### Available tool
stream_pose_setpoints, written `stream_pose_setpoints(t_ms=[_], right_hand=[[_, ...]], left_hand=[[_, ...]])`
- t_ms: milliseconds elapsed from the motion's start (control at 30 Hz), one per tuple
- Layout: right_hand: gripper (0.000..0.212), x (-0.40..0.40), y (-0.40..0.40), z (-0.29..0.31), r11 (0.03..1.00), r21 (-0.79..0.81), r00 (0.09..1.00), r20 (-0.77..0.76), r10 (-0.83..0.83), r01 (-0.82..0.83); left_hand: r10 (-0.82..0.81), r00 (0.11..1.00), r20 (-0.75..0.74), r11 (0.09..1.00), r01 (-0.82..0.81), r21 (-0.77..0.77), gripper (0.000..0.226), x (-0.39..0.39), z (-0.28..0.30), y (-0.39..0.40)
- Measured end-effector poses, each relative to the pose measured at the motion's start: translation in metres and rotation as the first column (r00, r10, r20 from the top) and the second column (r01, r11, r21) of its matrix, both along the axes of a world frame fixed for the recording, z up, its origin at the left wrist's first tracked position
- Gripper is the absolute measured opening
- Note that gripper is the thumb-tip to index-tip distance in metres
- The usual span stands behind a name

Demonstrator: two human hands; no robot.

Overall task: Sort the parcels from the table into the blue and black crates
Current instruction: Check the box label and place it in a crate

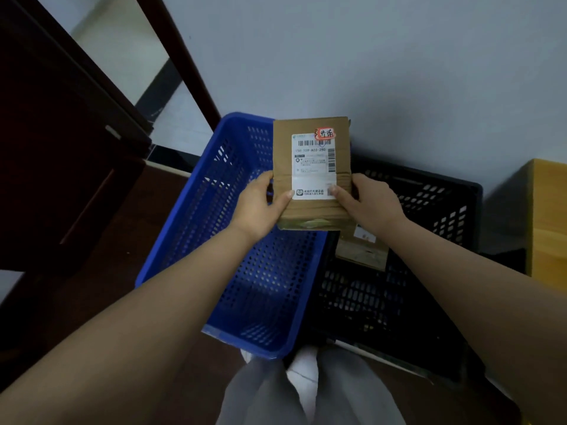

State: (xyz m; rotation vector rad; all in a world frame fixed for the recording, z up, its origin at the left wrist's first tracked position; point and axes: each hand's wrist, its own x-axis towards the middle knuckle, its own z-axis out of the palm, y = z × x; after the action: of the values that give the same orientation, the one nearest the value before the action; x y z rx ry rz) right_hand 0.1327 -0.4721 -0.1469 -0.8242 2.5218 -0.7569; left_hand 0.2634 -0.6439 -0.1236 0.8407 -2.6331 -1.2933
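A brown cardboard parcel (310,167) with a white shipping label and a red-marked sticker is held up over the gap between the two crates. My left hand (260,204) grips its left edge, thumb on the front. My right hand (368,204) grips its right edge, thumb on the label. The blue crate (221,191) stands on the floor at the left, and no parcel shows inside it. To its right stands the black crate (435,216), with another brown parcel (362,250) lying inside, partly hidden by the held one.
A dark wooden door or cabinet (61,167) stands at the left. A yellow wooden piece of furniture (549,222) shows at the right edge. A pale wall lies behind the crates. My grey trousers and the brown floor fill the bottom.
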Motion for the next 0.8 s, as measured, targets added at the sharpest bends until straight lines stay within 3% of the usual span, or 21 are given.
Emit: stream_pose_setpoints(t_ms=[333,500,667,800], right_hand=[[0.047,0.079,-0.107,-0.054,0.986,0.163,0.988,0.151,-0.008,-0.017],[0.048,0.120,-0.159,-0.080,0.986,0.166,0.969,0.244,-0.045,0.004],[0.053,0.134,-0.164,-0.111,0.979,0.195,0.932,0.340,-0.121,0.056],[0.056,0.120,-0.165,-0.142,0.972,0.234,0.920,0.374,-0.118,0.029]], left_hand=[[-0.059,0.977,0.204,0.998,0.058,0.012,0.043,0.065,-0.055,-0.112],[-0.081,0.954,0.289,0.997,0.078,0.020,0.047,0.093,-0.081,-0.171],[-0.150,0.905,0.398,0.988,0.148,0.036,0.048,0.090,-0.117,-0.184],[-0.172,0.890,0.422,0.985,0.162,0.059,0.036,0.075,-0.150,-0.185]])
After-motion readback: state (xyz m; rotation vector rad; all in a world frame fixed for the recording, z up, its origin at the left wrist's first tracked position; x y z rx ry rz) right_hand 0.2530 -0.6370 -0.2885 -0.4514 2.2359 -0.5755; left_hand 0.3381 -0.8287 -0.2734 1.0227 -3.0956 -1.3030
